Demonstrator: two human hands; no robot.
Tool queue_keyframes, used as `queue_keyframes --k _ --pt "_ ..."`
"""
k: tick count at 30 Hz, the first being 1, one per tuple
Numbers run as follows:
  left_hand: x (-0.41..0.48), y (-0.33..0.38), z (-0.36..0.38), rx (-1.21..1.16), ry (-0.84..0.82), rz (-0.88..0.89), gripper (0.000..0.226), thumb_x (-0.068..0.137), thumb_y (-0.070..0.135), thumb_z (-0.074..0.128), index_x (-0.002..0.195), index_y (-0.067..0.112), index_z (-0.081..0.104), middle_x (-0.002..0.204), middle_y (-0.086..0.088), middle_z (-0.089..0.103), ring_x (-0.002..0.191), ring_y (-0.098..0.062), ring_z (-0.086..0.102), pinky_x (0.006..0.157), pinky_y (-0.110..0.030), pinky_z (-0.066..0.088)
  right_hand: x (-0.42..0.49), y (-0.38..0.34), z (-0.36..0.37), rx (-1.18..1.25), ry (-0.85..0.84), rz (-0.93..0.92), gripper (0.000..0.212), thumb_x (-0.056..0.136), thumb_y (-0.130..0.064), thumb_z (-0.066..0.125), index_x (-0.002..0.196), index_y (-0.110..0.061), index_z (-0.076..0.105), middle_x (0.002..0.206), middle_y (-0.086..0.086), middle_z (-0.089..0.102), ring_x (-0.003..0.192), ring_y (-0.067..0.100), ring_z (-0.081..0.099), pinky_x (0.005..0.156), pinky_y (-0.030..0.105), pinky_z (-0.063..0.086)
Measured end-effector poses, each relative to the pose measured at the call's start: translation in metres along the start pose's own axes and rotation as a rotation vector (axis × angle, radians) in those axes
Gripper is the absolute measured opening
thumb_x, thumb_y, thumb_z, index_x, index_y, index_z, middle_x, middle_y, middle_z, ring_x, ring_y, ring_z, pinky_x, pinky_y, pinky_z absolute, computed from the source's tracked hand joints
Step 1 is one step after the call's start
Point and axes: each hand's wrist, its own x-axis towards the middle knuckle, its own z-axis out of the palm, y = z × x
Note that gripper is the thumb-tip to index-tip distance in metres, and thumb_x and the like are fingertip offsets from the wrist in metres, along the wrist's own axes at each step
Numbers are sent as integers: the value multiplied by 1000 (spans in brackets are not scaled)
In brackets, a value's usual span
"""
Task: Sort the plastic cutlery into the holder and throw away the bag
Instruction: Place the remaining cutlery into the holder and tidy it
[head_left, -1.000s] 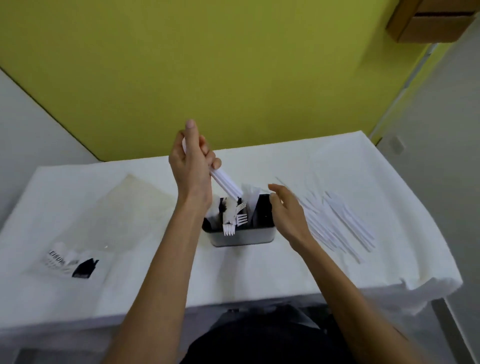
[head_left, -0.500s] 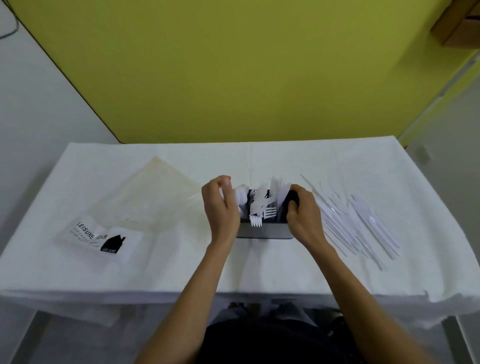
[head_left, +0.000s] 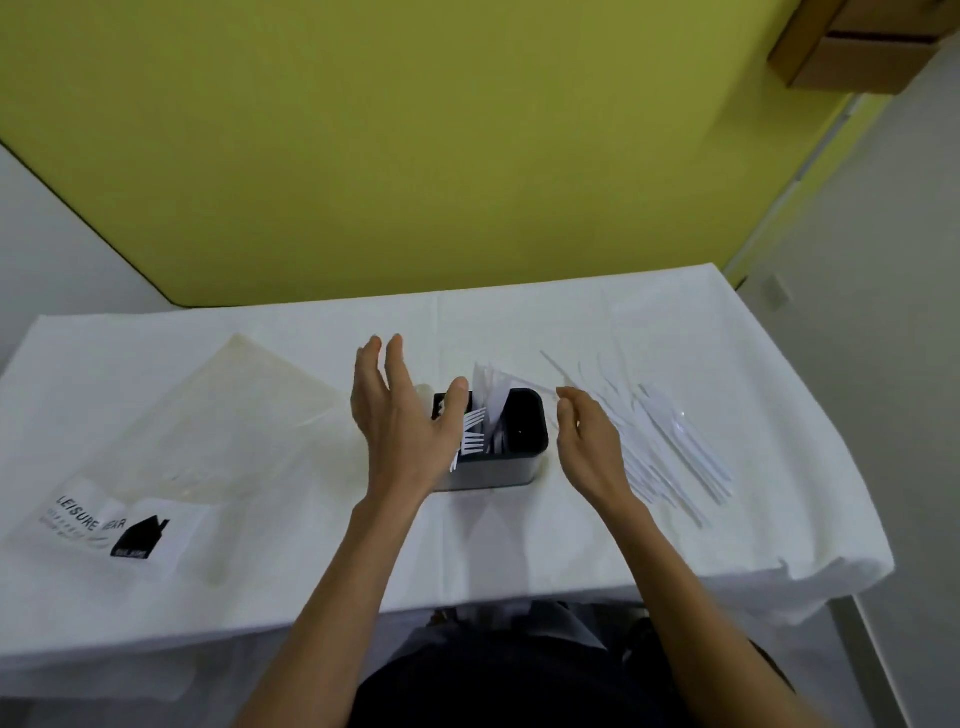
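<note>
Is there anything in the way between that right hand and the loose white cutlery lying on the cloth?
Nothing visible. The right hand is empty and is just at the left edge of the loose cutlery. The holder stands on the hand's other side, out of the path.

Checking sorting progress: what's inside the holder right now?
In the holder, white forks stand beside taller white pieces. Its right compartment shows only dark interior. The left hand covers its left end.

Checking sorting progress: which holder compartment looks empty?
The rightmost compartment of the holder, nearest the right hand: only dark interior shows, while forks stand left of it.
</note>
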Motion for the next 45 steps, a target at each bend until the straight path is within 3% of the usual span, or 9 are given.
queue_keyframes --k 2,6,10,19,26,32,36,41,45 --pt "0 19 12 -44 20 119 69 89 45 53 144 4 44 156 -15 31 148 -30 25 119 -43 25 3 20 -9 -64 40 22 33 106 -20 39 112 1 63 110 18 66 105 33 60 88 41 46" --pt "-15 63 44 -202 -62 279 46 93 20 59 137 6 53 150 -9 39 145 -23 33 117 -30 30 1 65 -24 -414 -30 67 38 100 -31 54 134 -14 57 134 10 58 123 29 51 98 41 45" --pt "-42 86 75 -280 -184 357 38 94 8 58 133 10 57 137 -4 52 131 -14 47 110 -19 34 -4 99 -29 -626 43 73 49 90 -37 68 128 -11 53 121 12 55 107 31 54 85 40 49" --pt "-68 58 157 -370 -655 -495 38 93 25 54 130 18 52 104 -1 69 93 -18 70 91 -41 57 20 109 -45 -964 -58 -61 10 90 -14 64 83 -11 58 74 7 63 64 26 60 61 34 42" --pt "-56 67 193 -379 -654 -643 74 74 70 64 123 15 53 101 5 67 99 -17 67 95 -41 55 18 113 -78 -937 -230 -268 25 103 -23 39 119 -13 56 88 3 42 73 23 41 62 33 29" --pt "-41 87 209 -462 -468 -667 23 97 35 50 96 12 51 89 -3 65 77 -20 64 69 -32 51 10 91 -80 -612 -216 -258 41 104 -47 38 135 -24 53 94 1 58 79 23 61 61 33 45" --pt "-24 72 212 -596 -254 -787 15 102 23 38 91 15 43 73 -6 54 56 -21 53 63 -35 49 22 98 -91 -340 -168 -83 35 98 -54 47 90 -26 66 89 -7 60 82 14 59 70 33 49" --pt "-14 64 216 -556 -221 -830 12 98 21 41 95 11 44 70 -5 46 55 -20 43 61 -33 41 25 111 -89 -751 -228 -20 42 94 -49 57 118 -15 48 112 3 53 92 25 61 69 31 44" --pt "-20 62 216 -517 -249 -868 16 95 24 47 101 9 47 68 -6 45 56 -21 43 59 -30 37 20 95 -72 -936 -253 -38 19 97 -21 47 80 -14 41 73 -1 52 53 18 44 52 28 26"
